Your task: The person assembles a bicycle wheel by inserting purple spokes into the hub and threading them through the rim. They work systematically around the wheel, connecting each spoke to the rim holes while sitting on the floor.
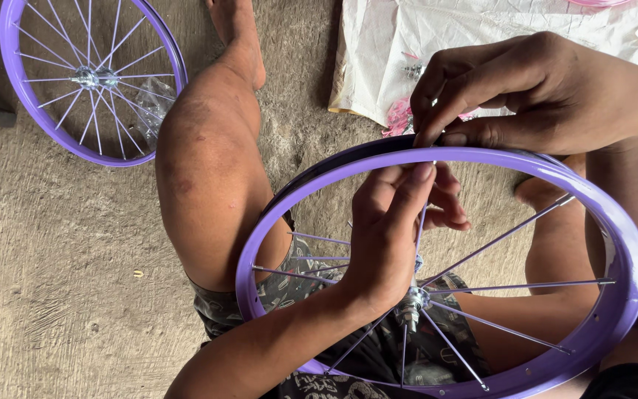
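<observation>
Purple wheel rim [614, 222] rests across the seated person's lap so both hands reach its top edge, left hand [389, 236] pinching a thin spoke [420, 222] inside, right hand [533, 92] gripping outside at the spoke's hole.

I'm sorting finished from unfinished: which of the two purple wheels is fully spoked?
The purple metal wheel lying on the concrete floor at upper left; spokes fill it all round. The purple rim across the person's lap shows gaps.
</observation>
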